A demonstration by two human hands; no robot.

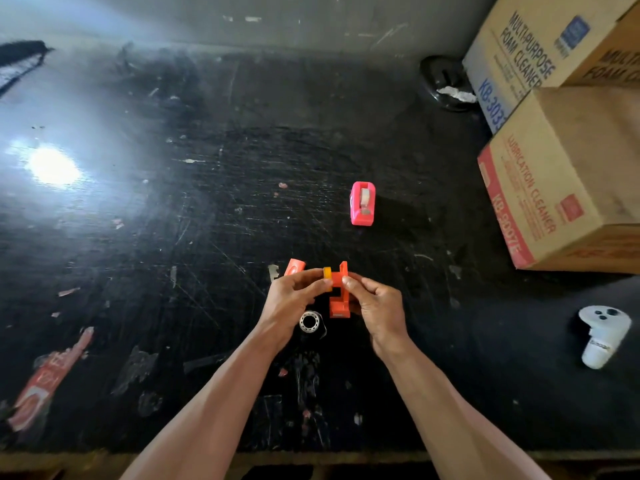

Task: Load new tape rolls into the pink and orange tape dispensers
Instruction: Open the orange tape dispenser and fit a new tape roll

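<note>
Above the table's near middle, my right hand (375, 304) grips the open orange dispenser body (338, 299) by its side. My left hand (294, 296) pinches a small yellowish tape roll (327, 273) and holds it against the top of that body. A separate orange piece (294, 267), likely the dispenser's other half, lies on the table just beyond my left fingers. A clear tape roll (310, 321) lies on the table under my hands. The pink dispenser (362, 203) stands farther back to the right with a tape roll showing in its top.
Two cardboard boxes (561, 174) are stacked along the right edge. A white controller (601, 336) lies at the right front. A black object (445, 81) sits at the back right. The black table (173, 220) is scratched, with sticker scraps at the left front.
</note>
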